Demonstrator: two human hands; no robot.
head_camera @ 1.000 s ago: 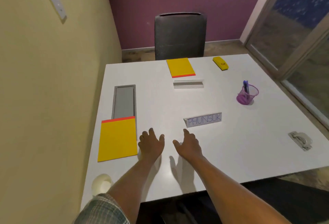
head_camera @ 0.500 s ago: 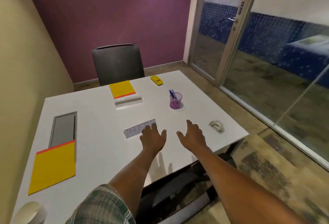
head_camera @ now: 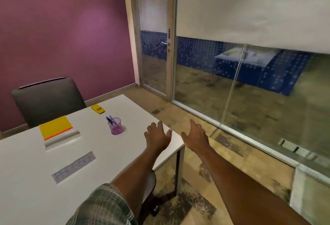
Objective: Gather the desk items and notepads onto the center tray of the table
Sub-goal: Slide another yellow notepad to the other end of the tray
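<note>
I see both hands empty, fingers loosely spread: left hand (head_camera: 158,136) over the table (head_camera: 26,180) edge, right hand (head_camera: 195,136) past it. The notepad (head_camera: 55,128) lies just behind the tray (head_camera: 61,138), with the pen cup (head_camera: 115,126) near.

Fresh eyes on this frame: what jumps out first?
Two bare forearms extend forward mid-frame: the left hand is spread over the right edge of the white table, and the right hand is beyond it over the floor, both empty. On the table, a yellow notepad lies at the far side by the dark chair. A purple pen cup stands to the notepad's right and a PHUNSUK name card lies nearer.
</note>
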